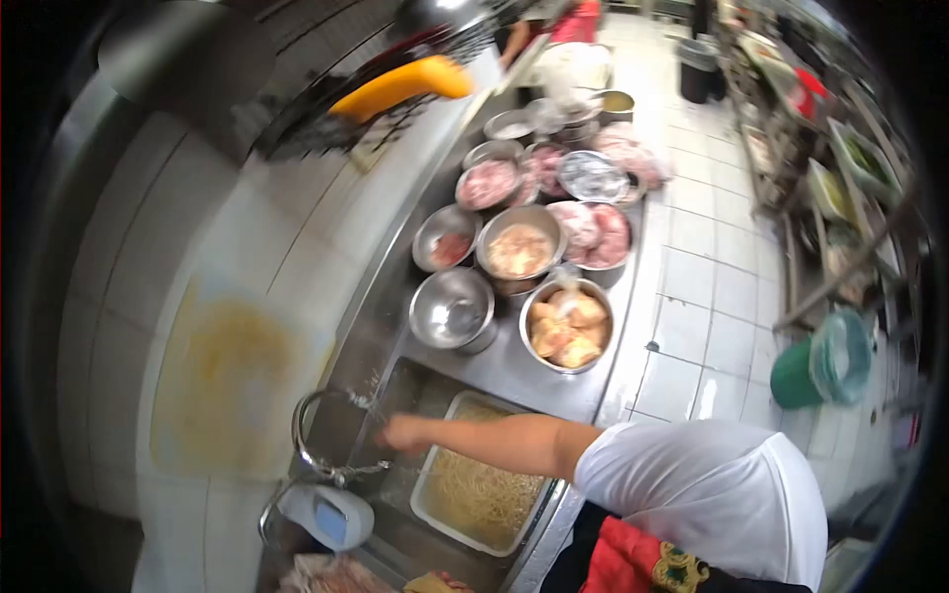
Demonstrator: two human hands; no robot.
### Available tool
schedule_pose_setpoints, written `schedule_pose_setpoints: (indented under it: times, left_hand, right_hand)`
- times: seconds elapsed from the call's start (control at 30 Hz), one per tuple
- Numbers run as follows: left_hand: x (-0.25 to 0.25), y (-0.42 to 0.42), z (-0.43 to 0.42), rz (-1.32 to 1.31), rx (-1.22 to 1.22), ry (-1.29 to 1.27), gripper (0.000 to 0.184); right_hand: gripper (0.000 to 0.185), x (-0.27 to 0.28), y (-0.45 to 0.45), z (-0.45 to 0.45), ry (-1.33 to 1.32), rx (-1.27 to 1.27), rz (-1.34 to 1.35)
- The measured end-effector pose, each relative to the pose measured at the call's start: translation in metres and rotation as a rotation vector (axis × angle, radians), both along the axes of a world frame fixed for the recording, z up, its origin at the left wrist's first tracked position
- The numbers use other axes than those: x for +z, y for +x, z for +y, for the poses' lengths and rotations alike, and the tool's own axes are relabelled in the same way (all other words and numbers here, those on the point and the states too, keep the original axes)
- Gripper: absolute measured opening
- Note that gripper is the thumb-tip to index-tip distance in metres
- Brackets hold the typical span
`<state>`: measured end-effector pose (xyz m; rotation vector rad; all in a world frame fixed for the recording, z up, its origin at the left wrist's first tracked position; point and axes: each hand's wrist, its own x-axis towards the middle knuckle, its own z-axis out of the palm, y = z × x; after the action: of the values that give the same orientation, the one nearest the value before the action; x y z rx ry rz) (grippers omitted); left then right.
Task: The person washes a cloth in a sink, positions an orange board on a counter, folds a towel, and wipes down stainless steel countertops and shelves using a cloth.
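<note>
My right hand reaches across the sink on a bare forearm from a white sleeve. It is close to the curved metal tap. Its fingers are blurred, so I cannot make out whether they grip anything. Under the forearm, in the sink, sits a pale rectangular tub of cloudy liquid and thin yellowish strands. My left hand is out of view.
Steel bowls crowd the counter: an unfilled-looking one, one with yellowish chunks, several with pink meat. A white jug-like container stands by the tap. Right are a green bin and shelving. A yellow-handled object hangs upper left.
</note>
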<state>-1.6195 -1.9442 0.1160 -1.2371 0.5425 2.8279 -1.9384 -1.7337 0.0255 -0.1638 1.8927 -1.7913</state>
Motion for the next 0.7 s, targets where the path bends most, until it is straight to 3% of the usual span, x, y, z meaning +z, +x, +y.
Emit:
schedule_pose_setpoints:
  times: [0.03, 0.07, 0.13, 0.23, 0.27, 0.37, 0.4, 0.43, 0.47, 0.5, 0.53, 0.57, 0.6, 0.63, 0.67, 0.7]
  left_hand:
    - [0.01, -0.007, 0.019, 0.024, -0.03, -0.049, 0.044]
    - [-0.04, -0.021, -0.011, 0.132, -0.224, 0.03, 0.046]
    - [-0.137, -0.048, -0.068, 0.408, -0.65, 0.113, 0.05]
    - [-0.077, -0.07, 0.021, 0.196, -0.756, 0.158, 0.039]
    - [-0.03, -0.064, 0.07, 0.074, -0.68, -0.136, 0.031]
    - [-0.093, -0.108, 0.063, 0.458, -1.169, 0.424, 0.03]
    - [-0.116, -0.121, 0.073, 0.711, -1.33, 0.76, 0.035]
    - [-0.102, -0.115, 0.086, 0.597, -1.33, 0.412, 0.038]
    - [-0.087, -0.103, 0.096, 0.49, -1.293, 0.065, 0.041]
    - [-0.074, -0.09, 0.111, 0.381, -1.217, -0.278, 0.044]
    - [-0.075, -0.084, 0.126, 0.361, -1.277, -0.267, 0.043]
    - [-0.083, -0.084, 0.143, 0.339, -1.327, -0.263, 0.041]
    - [-0.077, -0.075, 0.164, 0.325, -1.366, -0.253, 0.04]
    - [-0.075, -0.058, 0.184, 0.395, -1.423, -0.268, 0.039]
    - [-0.065, -0.033, 0.211, 0.465, -1.469, -0.286, 0.037]
    - [-0.055, -0.009, 0.24, 0.463, -1.512, -0.274, 0.036]
  right_hand:
    - [0.042, -0.002, 0.025, 0.011, 0.52, 0.178, 0.298]
    - [0.049, -0.004, 0.054, 0.028, 0.755, 0.227, 0.398]
    - [0.048, 0.012, 0.126, 0.069, 0.781, -0.002, 0.336]
    - [0.057, 0.028, 0.206, 0.151, 0.772, -0.067, 0.303]
    - [0.059, 0.035, 0.238, 0.178, 0.791, -0.061, 0.315]
    - [0.063, 0.04, 0.37, 0.272, 0.773, -0.365, 0.276]
    - [0.062, 0.06, 0.423, 0.3, 0.736, -0.435, 0.175]
    - [0.058, 0.049, 0.476, 0.326, 0.675, -0.606, 0.264]
    - [0.054, 0.041, 0.54, 0.346, 0.201, -0.931, -0.149]
    - [0.049, 0.026, 0.612, 0.362, -0.214, -1.143, -0.129]
    - [0.043, -0.002, 0.686, 0.376, -0.293, -1.396, -0.428]
    - [0.04, -0.041, 0.765, 0.378, -0.122, -1.549, -0.42]
    - [0.037, -0.102, 0.851, 0.361, 0.338, -1.575, -0.466]
    - [0.035, -0.153, 0.928, 0.337, 0.922, -1.433, -0.583]
    - [0.034, -0.202, 0.993, 0.314, 1.217, -1.326, -0.713]
    - [0.034, -0.211, 1.028, 0.294, 1.362, -1.256, -0.804]
